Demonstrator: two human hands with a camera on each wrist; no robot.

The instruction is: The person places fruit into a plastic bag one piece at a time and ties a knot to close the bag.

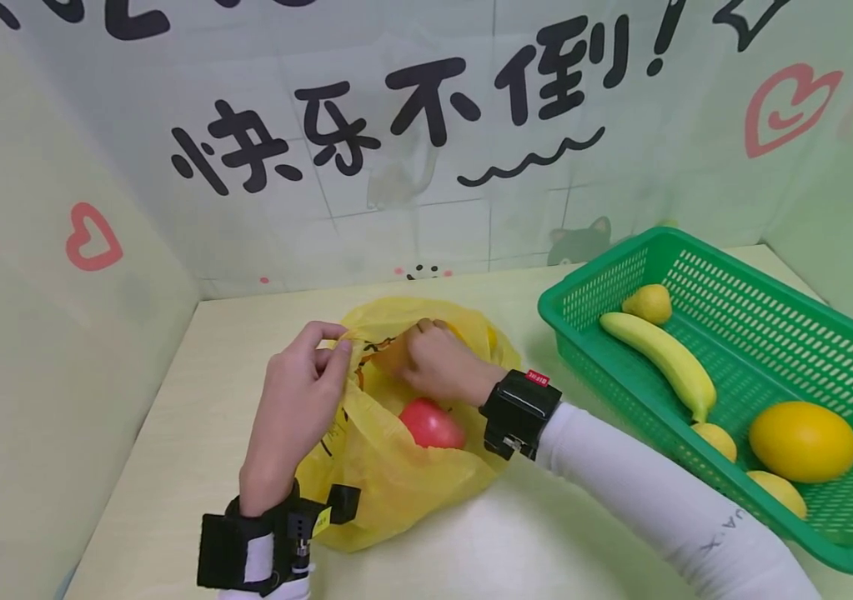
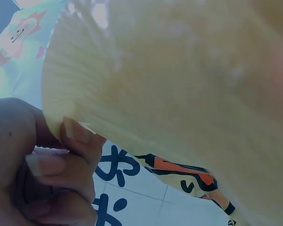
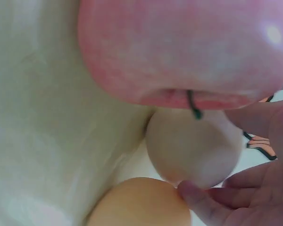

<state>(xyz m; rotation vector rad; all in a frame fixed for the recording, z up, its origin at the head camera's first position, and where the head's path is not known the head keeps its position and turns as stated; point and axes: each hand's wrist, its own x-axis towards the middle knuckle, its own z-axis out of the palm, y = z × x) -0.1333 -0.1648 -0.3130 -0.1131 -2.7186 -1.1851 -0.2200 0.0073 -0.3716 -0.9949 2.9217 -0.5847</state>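
Note:
A yellow plastic bag [image 1: 388, 492] with printed dark marks stands with its mouth spread. My left hand [image 1: 298, 400] pinches the bag's rim at its left side; the left wrist view shows thumb and fingertips [image 2: 78, 134] on the thin film. Inside the bag is my right hand [image 1: 441, 362], bent at the fingers. In the right wrist view, its thumb and fingers [image 3: 203, 202] grip a pale round fruit [image 3: 193, 146]. An orange-coloured round fruit [image 3: 139, 205] lies beside it. Close to the right wrist is a red apple [image 1: 432, 423] with a dark stem.
A green slotted basket [image 1: 599, 392] stands to the right. It holds a banana [image 1: 662, 358], a large orange-yellow fruit [image 1: 804, 442], a yellow pear-like fruit [image 1: 649, 304] and smaller yellow fruits [image 1: 777, 493]. Printed sheeting [image 1: 426, 225] rises behind the pale table [image 1: 193, 400].

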